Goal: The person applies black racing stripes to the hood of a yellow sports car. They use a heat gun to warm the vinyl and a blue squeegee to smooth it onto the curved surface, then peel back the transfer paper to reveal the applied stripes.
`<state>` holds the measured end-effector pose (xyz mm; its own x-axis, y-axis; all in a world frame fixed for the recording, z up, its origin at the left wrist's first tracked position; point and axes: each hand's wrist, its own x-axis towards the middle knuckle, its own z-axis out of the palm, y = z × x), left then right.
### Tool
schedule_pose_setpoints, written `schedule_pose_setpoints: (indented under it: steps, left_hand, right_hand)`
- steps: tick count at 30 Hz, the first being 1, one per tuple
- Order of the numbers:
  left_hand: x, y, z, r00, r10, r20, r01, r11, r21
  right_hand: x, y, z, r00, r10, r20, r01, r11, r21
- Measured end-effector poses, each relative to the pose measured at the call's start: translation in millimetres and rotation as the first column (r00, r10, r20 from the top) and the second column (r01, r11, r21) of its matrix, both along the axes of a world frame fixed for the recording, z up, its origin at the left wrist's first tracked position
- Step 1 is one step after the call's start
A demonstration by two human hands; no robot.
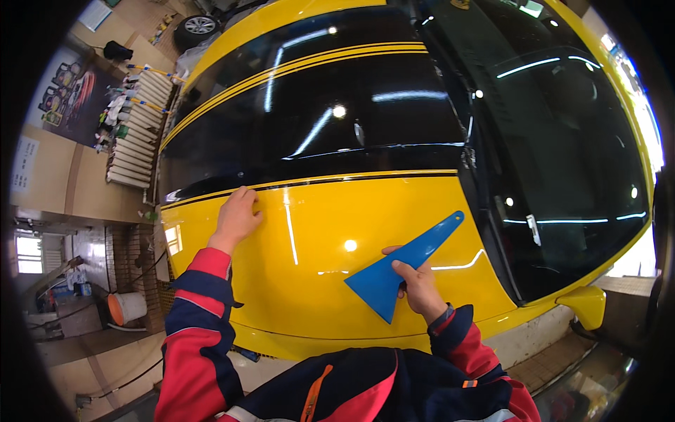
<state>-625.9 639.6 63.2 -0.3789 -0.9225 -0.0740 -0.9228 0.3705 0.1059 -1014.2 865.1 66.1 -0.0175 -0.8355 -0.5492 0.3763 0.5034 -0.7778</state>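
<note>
A yellow car hood (pixel 309 281) with broad glossy black stripes (pixel 295 119) and thin yellow and black lines lies before me. My left hand (pixel 239 216) is at the lower edge of the black area, fingers curled and drawn together on the thin black line (pixel 316 181). Whether a bit of film is pinched there is too small to tell. In my right hand (pixel 416 283) is a blue squeegee (pixel 387 274), gripped at its middle between thumb and fingers. Its wide blade points to the lower left and its narrow, holed handle end to the upper right, above the yellow paint.
The dark windshield (pixel 569 162) rises on the right, with a yellow side mirror (pixel 590 307) below it. A white radiator (pixel 140 133) hung with tools and cloths stands beyond the car's front. At lower left are a white bucket (pixel 131 307) and a cable. A wheel (pixel 197 28) lies far back.
</note>
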Motion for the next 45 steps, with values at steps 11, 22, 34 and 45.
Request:
schedule_pose_setpoints:
  steps: [11, 22, 34, 45]
  left_hand:
    - [12.2, -10.3, -31.5, 0.982, -0.171, 0.085, 0.183, 0.971, -0.152]
    - [8.6, -8.4, -57.8, 0.999, -0.033, 0.015, 0.036, 0.952, -0.303]
    - [6.1, -9.4, -47.7, 0.991, -0.125, -0.035, 0.105, 0.929, -0.354]
    - [-0.1, -12.9, -72.0, 0.993, -0.103, -0.058, 0.055, 0.841, -0.539]
  right_hand:
    - [21.5, 3.6, -5.9, 1.0, -0.019, -0.001, 0.019, 0.998, 0.053]
    - [47.4, -22.2, 5.8, 0.995, 0.085, -0.05, -0.085, 0.996, 0.012]
    - [50.7, -31.0, -22.5, 0.996, 0.078, -0.049, -0.075, 0.996, 0.057]
    - [44.8, -29.7, -26.7, 0.996, 0.079, -0.027, -0.078, 0.995, 0.055]
